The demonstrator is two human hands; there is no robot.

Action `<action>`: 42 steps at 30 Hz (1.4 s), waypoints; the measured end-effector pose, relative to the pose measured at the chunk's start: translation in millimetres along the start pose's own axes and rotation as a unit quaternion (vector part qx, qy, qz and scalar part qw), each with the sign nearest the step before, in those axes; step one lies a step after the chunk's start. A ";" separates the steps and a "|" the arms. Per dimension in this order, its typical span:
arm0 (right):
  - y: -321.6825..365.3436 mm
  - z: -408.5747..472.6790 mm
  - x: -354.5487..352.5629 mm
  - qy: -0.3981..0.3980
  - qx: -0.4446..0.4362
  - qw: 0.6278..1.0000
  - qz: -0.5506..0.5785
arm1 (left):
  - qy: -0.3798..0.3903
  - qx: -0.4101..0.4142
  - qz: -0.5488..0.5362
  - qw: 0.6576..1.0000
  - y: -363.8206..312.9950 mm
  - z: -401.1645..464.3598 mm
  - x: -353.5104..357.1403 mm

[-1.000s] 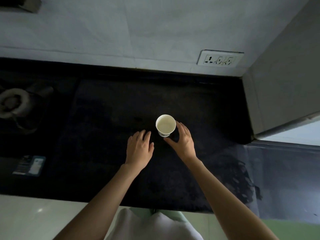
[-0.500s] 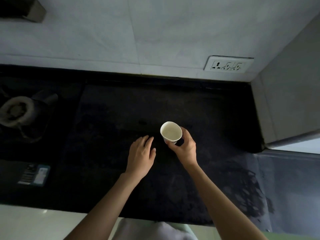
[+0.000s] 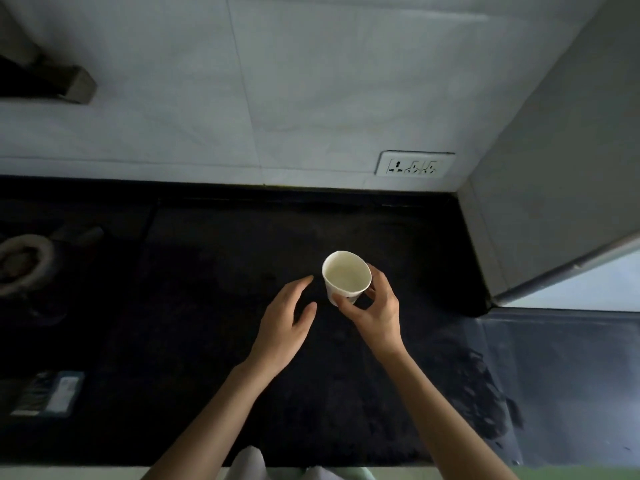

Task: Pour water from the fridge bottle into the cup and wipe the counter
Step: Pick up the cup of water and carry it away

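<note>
A white paper cup [image 3: 346,274] with pale liquid inside is held above the dark counter [image 3: 207,271], tilted a little. My right hand [image 3: 375,311] grips it near its base with thumb and fingers curled round it. My left hand [image 3: 285,320] hovers just left of the cup, fingers relaxed and spread, holding nothing. No bottle and no cloth show in this view.
A stove burner [image 3: 20,261] sits at the far left of the counter. A small printed packet [image 3: 48,393] lies at the near left. A wall socket [image 3: 414,165] is behind the cup. A grey fridge side [image 3: 540,202] stands at the right.
My right hand closed round the cup and lifted it off the counter. My left hand rose from the counter and opened toward the cup.
</note>
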State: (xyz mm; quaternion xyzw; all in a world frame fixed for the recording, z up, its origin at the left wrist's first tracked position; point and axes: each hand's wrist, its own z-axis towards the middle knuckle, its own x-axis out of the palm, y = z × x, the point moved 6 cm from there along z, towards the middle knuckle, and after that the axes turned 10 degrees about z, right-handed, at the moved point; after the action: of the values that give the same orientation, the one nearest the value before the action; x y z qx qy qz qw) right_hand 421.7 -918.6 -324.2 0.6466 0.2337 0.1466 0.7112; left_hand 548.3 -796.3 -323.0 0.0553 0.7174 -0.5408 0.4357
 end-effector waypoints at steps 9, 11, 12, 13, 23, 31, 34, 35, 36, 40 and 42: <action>44.9 -34.2 -6.8 0.048 -0.053 0.997 0.030 | 0.023 -0.001 -0.151 0.988 -30.1 -57.4 -9.6; 46.1 -41.8 -4.4 0.067 -0.055 0.996 0.034 | 0.020 -0.022 -0.181 0.983 -28.7 -72.7 -8.0; 45.1 -45.8 -2.4 0.077 -0.053 0.995 0.037 | 0.018 -0.033 -0.192 0.981 -27.1 -80.3 -7.4; 43.1 -49.9 0.0 0.088 -0.048 0.994 0.042 | 0.015 -0.044 -0.201 0.978 -25.3 -88.0 -7.2; 20.5 -103.9 60.0 0.216 0.002 0.976 0.040 | -0.067 -0.174 -0.259 0.948 26.6 -171.9 -15.8; 31.0 -160.5 125.6 0.280 -0.011 0.960 0.026 | -0.128 -0.197 -0.258 0.937 67.3 -242.5 -54.0; 36.1 -192.7 156.5 0.295 -0.016 0.955 0.022 | -0.157 -0.199 -0.256 0.933 86.1 -276.9 -74.4; 37.7 -205.6 168.0 0.301 -0.018 0.953 0.020 | -0.162 -0.200 -0.256 0.932 93.1 -290.5 -81.5; 38.7 -219.3 180.1 0.307 -0.017 0.951 0.018 | -0.166 -0.203 -0.256 0.931 101.4 -305.3 -88.3; 44.1 -279.6 230.0 0.334 -0.013 0.942 0.010 | -0.193 -0.225 -0.251 0.922 139.1 -371.6 -117.2; 49.9 -307.3 256.8 0.352 -0.025 0.936 0.003 | -0.206 -0.235 -0.247 0.917 157.1 -403.3 -131.9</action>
State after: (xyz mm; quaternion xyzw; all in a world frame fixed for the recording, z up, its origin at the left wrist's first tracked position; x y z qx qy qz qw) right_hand 483.6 -519.8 -328.4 0.5361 0.4633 0.3727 0.5992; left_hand 487.8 -348.0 -332.7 -0.3399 0.7091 -0.4466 0.4268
